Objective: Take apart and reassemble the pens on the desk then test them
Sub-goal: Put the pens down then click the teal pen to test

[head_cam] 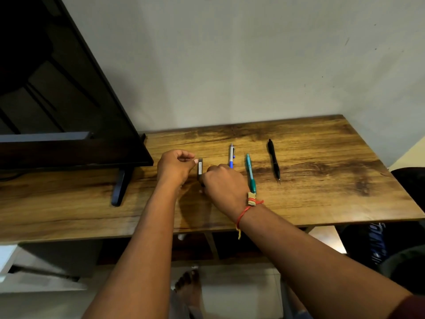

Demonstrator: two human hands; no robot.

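the counter is warm honey-brown wood with dark streaky grain and blotchy knots. on it lie a white-and-blue pen, a teal pen and an all-black pen. the dark grey pen piece carries a pale label. a red thread with a tan knot circles the wrist. the monitor is black, the wall pale grey-green.

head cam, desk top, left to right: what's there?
monitor foot → left hand → grey pen → right hand → teal pen → black pen. White-blue pen left out: overlaps the right hand.
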